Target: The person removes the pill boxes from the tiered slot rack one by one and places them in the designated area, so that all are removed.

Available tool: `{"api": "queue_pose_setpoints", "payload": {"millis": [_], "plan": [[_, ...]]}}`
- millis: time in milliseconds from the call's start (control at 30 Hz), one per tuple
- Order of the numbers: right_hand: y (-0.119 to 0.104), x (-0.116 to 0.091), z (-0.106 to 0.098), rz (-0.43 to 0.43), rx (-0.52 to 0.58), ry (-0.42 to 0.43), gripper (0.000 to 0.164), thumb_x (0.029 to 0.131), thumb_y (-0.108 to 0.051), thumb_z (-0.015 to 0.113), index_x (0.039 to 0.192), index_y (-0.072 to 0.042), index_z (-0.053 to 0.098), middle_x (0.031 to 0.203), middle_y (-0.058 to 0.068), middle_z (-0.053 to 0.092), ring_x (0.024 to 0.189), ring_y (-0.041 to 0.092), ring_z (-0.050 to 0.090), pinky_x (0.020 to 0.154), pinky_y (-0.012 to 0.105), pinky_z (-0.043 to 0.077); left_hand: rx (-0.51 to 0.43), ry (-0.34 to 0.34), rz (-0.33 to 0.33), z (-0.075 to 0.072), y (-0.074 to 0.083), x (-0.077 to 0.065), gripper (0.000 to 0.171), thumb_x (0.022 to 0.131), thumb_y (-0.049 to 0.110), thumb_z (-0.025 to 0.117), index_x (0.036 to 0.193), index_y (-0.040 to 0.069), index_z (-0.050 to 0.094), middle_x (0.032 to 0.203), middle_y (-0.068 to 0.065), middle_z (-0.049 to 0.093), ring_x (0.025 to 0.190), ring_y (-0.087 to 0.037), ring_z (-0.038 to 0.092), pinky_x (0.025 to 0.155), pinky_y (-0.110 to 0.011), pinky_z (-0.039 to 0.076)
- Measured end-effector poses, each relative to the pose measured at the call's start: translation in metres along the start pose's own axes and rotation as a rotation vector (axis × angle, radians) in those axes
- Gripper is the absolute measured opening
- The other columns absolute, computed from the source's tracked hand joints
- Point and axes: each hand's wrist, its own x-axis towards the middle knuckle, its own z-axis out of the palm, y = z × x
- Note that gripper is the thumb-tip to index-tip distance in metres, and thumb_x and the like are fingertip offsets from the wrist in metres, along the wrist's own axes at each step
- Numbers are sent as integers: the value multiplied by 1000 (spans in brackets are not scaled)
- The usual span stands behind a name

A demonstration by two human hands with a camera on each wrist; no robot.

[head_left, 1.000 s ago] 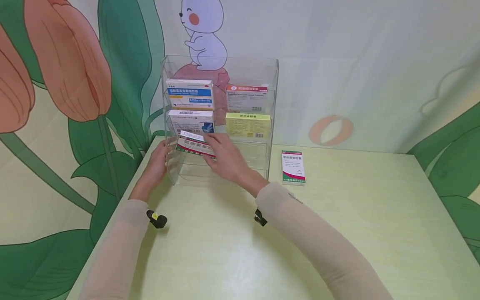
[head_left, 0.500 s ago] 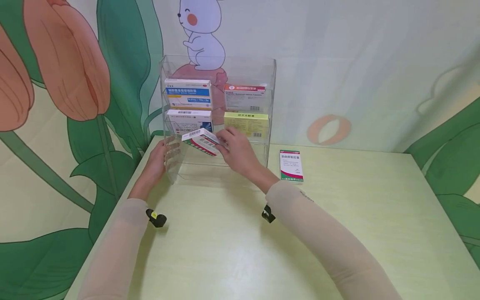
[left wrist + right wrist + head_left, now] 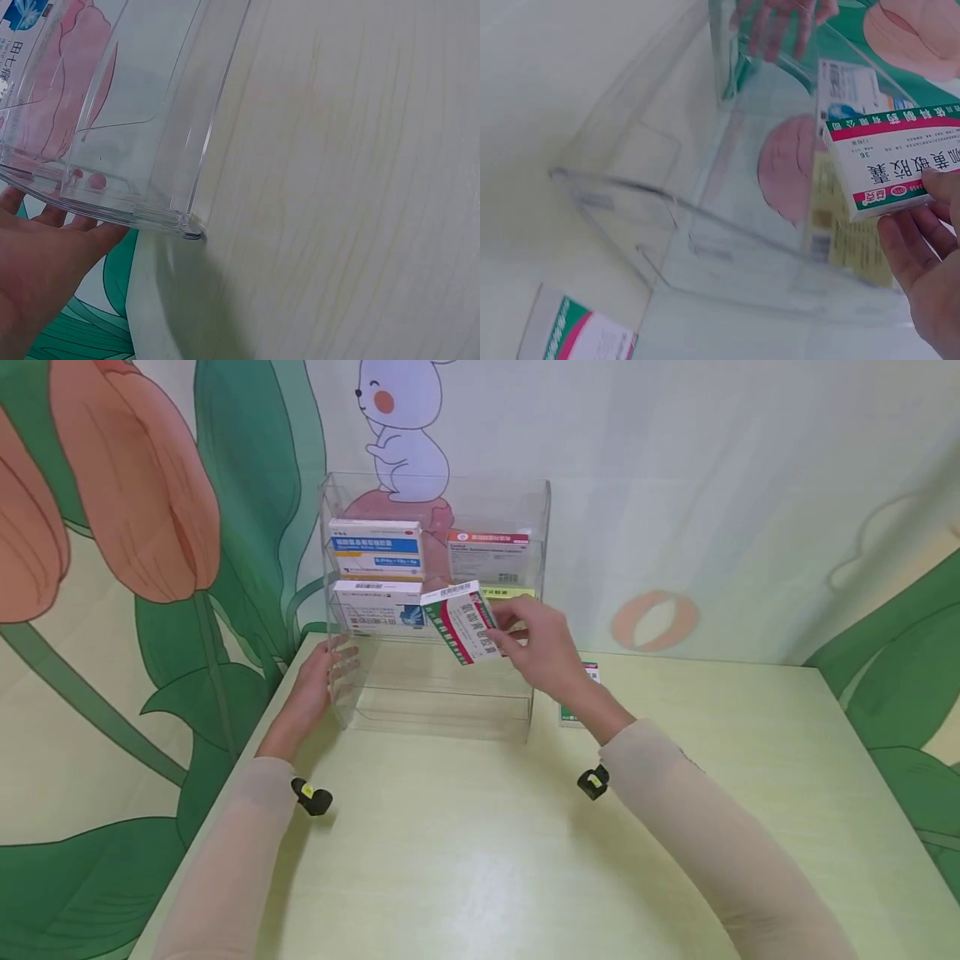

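Note:
My right hand pinches a white, green and magenta medicine box between thumb and fingers, tilted in front of the clear acrylic rack. The right wrist view shows the printed face of this medicine box, with the thumb on its edge. My left hand rests with extended fingers against the rack's left side. In the left wrist view, that left hand lies along the clear side wall. A yellow medicine box in the rack is largely hidden behind the held one.
A blue and white box, a red-topped box and a white box stand in the rack's upper tiers. A similar green and magenta box lies on the table, partly behind my right wrist. A printed curtain hangs behind.
My right hand has carried the medicine box rightward from the rack's left side, turning it so its printed face shows. My left hand has stayed at the rack's side.

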Motion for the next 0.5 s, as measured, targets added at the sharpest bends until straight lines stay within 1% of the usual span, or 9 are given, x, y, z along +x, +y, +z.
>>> {"api": "queue_pose_setpoints", "payload": {"millis": [133,300,400,500], "plan": [[4,-5,-32,38,-35,44,30,97,-9,78,126,-6,70,113,5,73,100,17,68,86,38,63,-17,-7,-6,1,0,1,59,114,36,31,169,17,22,171,-14,29,156,-36,30,124,-60,27],[12,-10,-75,70,-105,103,30,99,-12,76,128,-5,70,115,6,74,105,19,69,90,42,62,1,-6,-7,1,2,0,58,115,37,30,169,16,22,172,-14,29,157,-36,30,125,-59,27],[21,-17,-96,131,-127,144,32,101,-18,75,130,-6,68,119,5,73,108,17,68,94,41,60,5,-5,-6,-1,3,-1,59,115,38,31,169,16,21,171,-15,28,156,-36,30,124,-60,27],[33,-27,-116,213,-122,184,34,103,-25,72,132,-7,67,120,5,72,110,16,66,96,36,59,-9,-8,-4,0,3,1,60,115,37,33,169,14,21,171,-16,28,156,-37,31,124,-60,28]]}}
